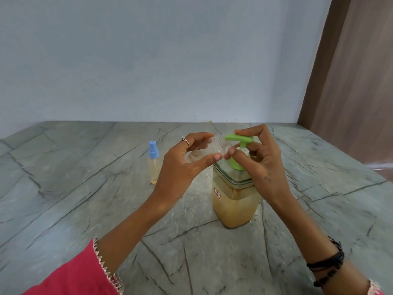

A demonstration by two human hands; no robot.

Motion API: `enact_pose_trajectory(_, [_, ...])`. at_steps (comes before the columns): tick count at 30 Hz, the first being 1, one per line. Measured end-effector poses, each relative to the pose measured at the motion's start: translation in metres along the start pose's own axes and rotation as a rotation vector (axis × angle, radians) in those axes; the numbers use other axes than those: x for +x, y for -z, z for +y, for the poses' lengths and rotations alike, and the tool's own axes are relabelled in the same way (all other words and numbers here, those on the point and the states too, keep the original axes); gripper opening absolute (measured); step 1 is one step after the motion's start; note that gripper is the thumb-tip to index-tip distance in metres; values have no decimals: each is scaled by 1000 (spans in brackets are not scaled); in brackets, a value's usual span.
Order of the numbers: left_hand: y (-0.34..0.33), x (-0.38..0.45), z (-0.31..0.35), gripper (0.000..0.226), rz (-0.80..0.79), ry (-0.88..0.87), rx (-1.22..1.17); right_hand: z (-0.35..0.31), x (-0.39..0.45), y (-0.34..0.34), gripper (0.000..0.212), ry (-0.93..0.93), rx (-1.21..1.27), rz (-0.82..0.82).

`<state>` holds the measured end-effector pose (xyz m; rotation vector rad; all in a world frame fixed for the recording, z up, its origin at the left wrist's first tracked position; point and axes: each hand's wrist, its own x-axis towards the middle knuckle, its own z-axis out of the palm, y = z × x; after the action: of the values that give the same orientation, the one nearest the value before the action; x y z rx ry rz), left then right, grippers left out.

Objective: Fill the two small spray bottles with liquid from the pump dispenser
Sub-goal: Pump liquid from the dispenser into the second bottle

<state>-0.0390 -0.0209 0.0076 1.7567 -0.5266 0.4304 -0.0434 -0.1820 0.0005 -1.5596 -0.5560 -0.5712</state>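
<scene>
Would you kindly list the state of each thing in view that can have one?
Capped spray bottle: upright on the counter, blue cap on, holds yellowish liquid, untouched.
Open spray bottle: clear, uncapped, held tilted with its mouth at the nozzle.
Pump dispenser: upright, more than half full of amber liquid, green pump head under a finger.
Left hand: grips the open bottle.
Right hand: fingers on the pump head and around its neck.

I see the pump dispenser (234, 201) standing on the table (85, 188) right of frame centre. The capped spray bottle (153, 165) stands to its left, apart. Between them, my left hand (182, 167) holds the open spray bottle (204, 151) at the pump head (239, 139), under my right hand (259, 160).
</scene>
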Motion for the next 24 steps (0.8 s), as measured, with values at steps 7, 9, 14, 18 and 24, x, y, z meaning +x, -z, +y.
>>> enact_pose_trajectory(7, [-1,-1,0,36,7,-12,-5,-3,-3,0,31,-3,-7,-6])
enact_pose_trajectory(9, [-1,-1,0,35,8,-17,-8,-4,-3,-1,34,-3,-27,-3])
enact_pose_trajectory(14, [-1,-1,0,39,23,-27,-4,-3,-4,1,42,-8,-82,-36])
enact_pose_trajectory(18, [-2,0,0,40,30,-20,-12,-1,-3,3,42,-14,-82,-41])
enact_pose_trajectory(24, [-2,0,0,36,30,-21,-28,1,-1,1,36,-13,-64,17])
